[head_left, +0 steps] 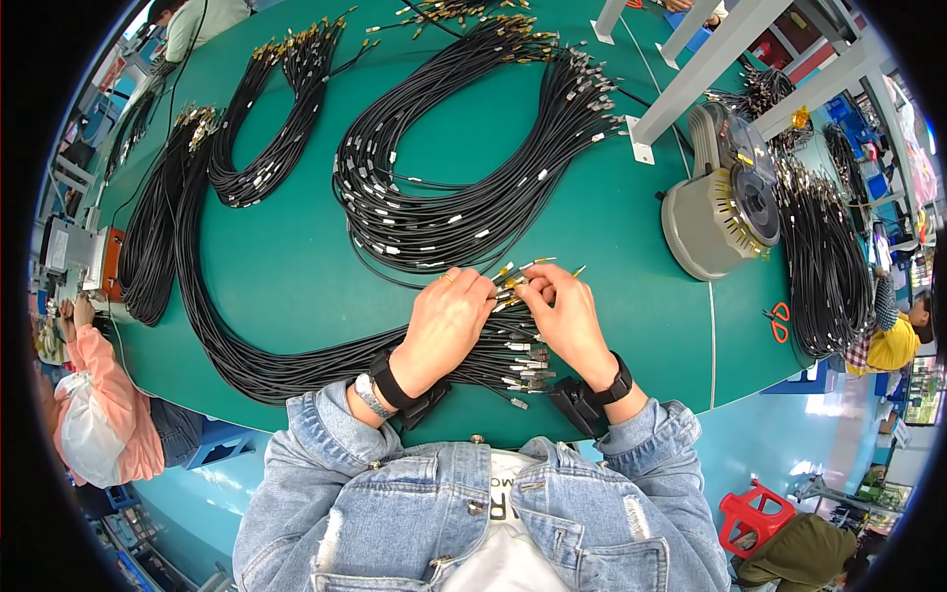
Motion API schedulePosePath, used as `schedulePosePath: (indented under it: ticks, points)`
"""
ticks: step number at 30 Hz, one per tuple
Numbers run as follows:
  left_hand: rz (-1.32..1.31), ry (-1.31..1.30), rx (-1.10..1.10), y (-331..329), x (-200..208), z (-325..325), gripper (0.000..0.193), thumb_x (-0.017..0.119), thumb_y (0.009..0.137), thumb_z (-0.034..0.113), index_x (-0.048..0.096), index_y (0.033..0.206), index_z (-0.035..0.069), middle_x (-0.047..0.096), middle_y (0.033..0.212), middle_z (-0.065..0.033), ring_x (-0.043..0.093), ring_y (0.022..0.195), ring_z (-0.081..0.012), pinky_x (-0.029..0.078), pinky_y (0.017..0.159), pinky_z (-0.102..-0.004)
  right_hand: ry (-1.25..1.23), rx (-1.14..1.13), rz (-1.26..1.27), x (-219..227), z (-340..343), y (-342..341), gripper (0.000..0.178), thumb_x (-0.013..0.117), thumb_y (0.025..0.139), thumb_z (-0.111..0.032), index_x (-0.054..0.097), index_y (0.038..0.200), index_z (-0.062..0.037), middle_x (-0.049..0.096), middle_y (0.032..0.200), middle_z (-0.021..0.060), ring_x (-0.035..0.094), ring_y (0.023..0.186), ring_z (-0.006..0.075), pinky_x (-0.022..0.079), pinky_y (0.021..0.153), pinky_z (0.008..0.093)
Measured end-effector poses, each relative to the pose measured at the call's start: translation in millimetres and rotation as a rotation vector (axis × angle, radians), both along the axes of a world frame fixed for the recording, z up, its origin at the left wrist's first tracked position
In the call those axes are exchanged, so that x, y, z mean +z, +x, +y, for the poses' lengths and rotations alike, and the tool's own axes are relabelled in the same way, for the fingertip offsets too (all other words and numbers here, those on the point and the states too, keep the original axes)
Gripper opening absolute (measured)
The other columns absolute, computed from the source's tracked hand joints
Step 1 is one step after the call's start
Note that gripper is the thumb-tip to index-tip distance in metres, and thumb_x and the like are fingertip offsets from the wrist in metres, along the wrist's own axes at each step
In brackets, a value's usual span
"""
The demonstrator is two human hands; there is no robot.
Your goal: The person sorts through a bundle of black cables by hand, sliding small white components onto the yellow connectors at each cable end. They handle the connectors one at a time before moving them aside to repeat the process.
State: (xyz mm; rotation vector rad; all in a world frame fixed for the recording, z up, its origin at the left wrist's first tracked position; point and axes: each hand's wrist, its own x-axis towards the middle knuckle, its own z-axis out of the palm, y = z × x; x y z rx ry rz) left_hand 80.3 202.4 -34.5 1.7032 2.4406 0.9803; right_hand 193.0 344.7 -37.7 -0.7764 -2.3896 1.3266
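Near the table's front edge, a long bundle of black cables (pixel 286 367) curves in from the left and ends under my hands in many metal-tipped connectors (pixel 528 370). My left hand (pixel 446 324) is closed around a few cables just behind their tips. My right hand (pixel 566 314) pinches at the brass-coloured connector ends (pixel 511 284), thumb and fingertips together beside the left fingers. Which single connector it grips is partly hidden by the fingers. Both wrists wear black bands.
Beyond my hands lies a big U-shaped cable bundle (pixel 434 237), with smaller bundles (pixel 261 178) at left. At right stand a grey machine with a round dial (pixel 715 212), metal frame posts (pixel 705 74), orange-handled scissors (pixel 779 324) and hanging cables (pixel 819 257). A co-worker (pixel 113 405) sits at left.
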Motion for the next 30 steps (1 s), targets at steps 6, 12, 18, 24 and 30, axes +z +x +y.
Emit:
schedulePosePath:
  ticks: [6, 12, 18, 24, 30]
  points:
    - [-0.002, -0.009, 0.023, 2, 3, -1, 0.012, 0.071, 0.077, 0.008, 0.067, 0.088, 0.005, 0.06, 0.082, -0.0069, 0.059, 0.08, -0.0286, 0.05, 0.069, -0.0383, 0.126, 0.112, 0.026, -5, 5, -3, 0.017, 0.066, 0.086, -0.005, 0.066, 0.101, 0.0034, 0.065, 0.079, 0.0078, 0.059, 0.067, 0.0126, 0.046, 0.06, 0.0281]
    - [-0.029, -0.015, 0.0, 1, 3, -3, 0.011, 0.073, 0.077, 0.011, 0.07, 0.085, 0.006, 0.063, 0.081, -0.0059, 0.059, 0.079, -0.0272, 0.05, 0.07, -0.0371, -0.412, 0.074, -0.002, 3, 7, 10, 0.014, 0.066, 0.087, -0.007, 0.067, 0.096, 0.0039, 0.069, 0.081, 0.0076, 0.062, 0.069, 0.012, 0.05, 0.062, 0.028]
    - [-0.281, 0.036, -0.053, -1, 7, -3, 0.012, 0.075, 0.076, 0.012, 0.071, 0.083, 0.004, 0.067, 0.08, -0.0053, 0.059, 0.078, -0.0248, 0.049, 0.07, -0.035, -0.682, 0.081, 0.047, 18, 7, 17, 0.014, 0.065, 0.091, -0.01, 0.068, 0.092, 0.0034, 0.068, 0.079, 0.0046, 0.06, 0.068, 0.0079, 0.048, 0.061, 0.0249]
    - [-0.364, 0.016, -0.084, -2, 9, -2, 0.013, 0.077, 0.075, 0.011, 0.071, 0.084, 0.004, 0.068, 0.078, -0.0056, 0.059, 0.076, -0.0228, 0.048, 0.069, -0.0339, -0.531, 0.126, -0.058, 15, 12, 24, 0.012, 0.065, 0.092, -0.01, 0.067, 0.093, 0.0011, 0.065, 0.078, 0.0005, 0.055, 0.067, 0.0045, 0.043, 0.058, 0.0208]
    - [-0.439, 0.022, -0.088, -1, 12, 1, 0.017, 0.079, 0.072, 0.012, 0.071, 0.085, 0.004, 0.068, 0.076, -0.0056, 0.058, 0.075, -0.0218, 0.048, 0.069, -0.0333, -0.629, 0.091, -0.009, 14, 7, 24, 0.01, 0.065, 0.091, -0.01, 0.067, 0.089, -0.0002, 0.063, 0.075, -0.0018, 0.052, 0.065, 0.0031, 0.04, 0.056, 0.0203]
